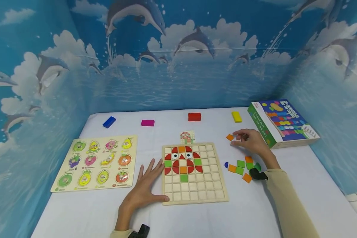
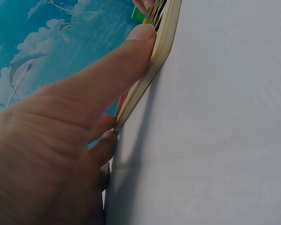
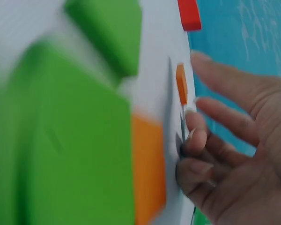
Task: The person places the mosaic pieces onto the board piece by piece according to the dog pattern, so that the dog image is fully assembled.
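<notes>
While near an orange tile (image 1: 229,137), right hand (image 1: 251,142), thumb and forefinger apart.

The person's left hand (image 1: 142,191) is resting splayed; over there, the right hand (image 1: 251,141) is holding thumb (image 1: 237,143) and forefinger (image 1: 241,131) apart.
</notes>
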### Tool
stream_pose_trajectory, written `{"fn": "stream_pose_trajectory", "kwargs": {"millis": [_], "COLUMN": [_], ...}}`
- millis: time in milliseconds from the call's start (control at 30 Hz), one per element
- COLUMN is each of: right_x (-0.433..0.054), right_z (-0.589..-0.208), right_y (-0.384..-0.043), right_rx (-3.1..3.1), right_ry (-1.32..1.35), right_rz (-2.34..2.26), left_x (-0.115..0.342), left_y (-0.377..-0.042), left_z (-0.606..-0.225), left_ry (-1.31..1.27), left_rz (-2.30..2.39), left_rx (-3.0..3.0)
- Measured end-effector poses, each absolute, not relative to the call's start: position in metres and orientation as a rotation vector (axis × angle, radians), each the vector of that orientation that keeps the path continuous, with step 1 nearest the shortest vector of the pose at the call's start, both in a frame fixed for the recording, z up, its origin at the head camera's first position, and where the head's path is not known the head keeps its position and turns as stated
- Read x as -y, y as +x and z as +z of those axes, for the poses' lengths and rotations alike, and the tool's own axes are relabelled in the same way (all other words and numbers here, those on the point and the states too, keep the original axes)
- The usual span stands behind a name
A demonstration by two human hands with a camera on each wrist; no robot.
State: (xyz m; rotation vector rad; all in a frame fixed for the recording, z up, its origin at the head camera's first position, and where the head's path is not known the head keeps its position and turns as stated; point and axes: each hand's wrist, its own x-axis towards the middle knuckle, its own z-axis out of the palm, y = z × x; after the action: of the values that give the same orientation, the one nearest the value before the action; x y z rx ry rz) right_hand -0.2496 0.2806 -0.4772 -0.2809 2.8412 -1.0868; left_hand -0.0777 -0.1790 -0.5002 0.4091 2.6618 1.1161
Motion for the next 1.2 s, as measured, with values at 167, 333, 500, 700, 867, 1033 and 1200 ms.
{"fn": "stream_pose_trajectory", "kwargs": {"millis": [167, 333, 500, 700, 867, 1033, 1200], "right_x": [-0.274, -0.272, -0.272, -0.270, -0.260, -0.237, -0.202], "right_z": [-0.481, -0.483, -0.481, -0.478, -0.471, -0.464, -0.460], "right_y": [-0.257, -0.259, -0.258, -0.251, -0.240, -0.222, -0.201], "right_rx": [-2.855, -2.867, -2.860, -2.873, -2.850, -2.736, -2.540], "right_ry": [-0.207, -0.166, -0.111, -0.140, -0.254, -0.460, -0.512], "right_rz": [-1.093, -1.080, -1.064, -1.117, -1.180, -1.262, -1.359], "left_x": [0.176, 0.174, 0.174, 0.175, 0.176, 0.178, 0.179], "left_y": [-0.078, -0.077, -0.077, -0.077, -0.076, -0.077, -0.079], "left_z": [-0.502, -0.500, -0.500, -0.500, -0.502, -0.502, -0.502], "left_ry": [0.429, 0.427, 0.423, 0.429, 0.415, 0.406, 0.412], "left_rz": [1.123, 1.122, 1.118, 1.119, 1.112, 1.113, 1.112], "left_rx": [-2.655, -2.668, -2.670, -2.668, -2.668, -2.669, -2.666]}}
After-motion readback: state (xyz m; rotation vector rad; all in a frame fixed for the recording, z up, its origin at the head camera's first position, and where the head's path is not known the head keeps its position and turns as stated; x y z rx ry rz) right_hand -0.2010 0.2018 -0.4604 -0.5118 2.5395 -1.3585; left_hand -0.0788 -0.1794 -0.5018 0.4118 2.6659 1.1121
